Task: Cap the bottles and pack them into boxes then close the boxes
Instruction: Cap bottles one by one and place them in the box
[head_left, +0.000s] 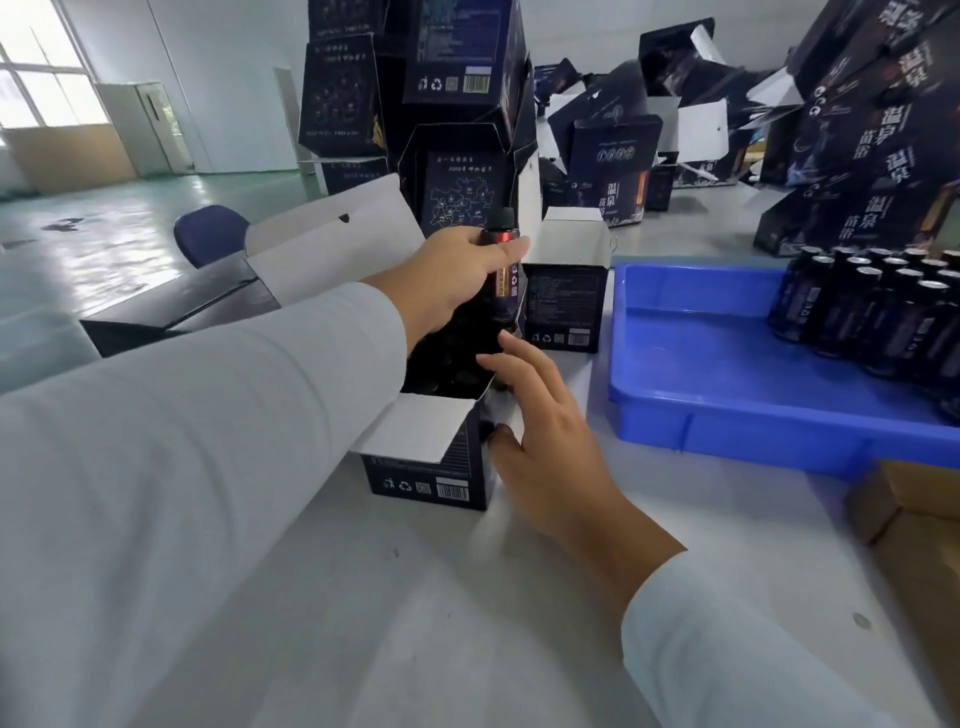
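The left hand (457, 275) reached in from the left, its fingers and thumb curled round the neck of a dark capped bottle (500, 270) with a red band below the cap. The bottle stood upright above the far side of the open box (441, 467), its lower part already down between the box walls. That box sat on the white desk (415, 597) near the middle, flaps up, with dark round bottle tops showing inside.

The right hand (540, 426) lay against the right side of the same box, fingers spread and nearly straight, the thumb pressed on the box wall lower down; it gripped nothing.

Just beyond, a second open box (563, 306) stood upright with its white flap raised. To the right was a blue tray (701, 384), and at its far right end a cluster of uncapped bottles (872, 312) stood close together. A brown carton (914, 525) edged in at the near right. Tall stacks of dark printed boxes (457, 104) rose behind the work area, with more boxes (639, 130), open, scattered farther back on the desk.
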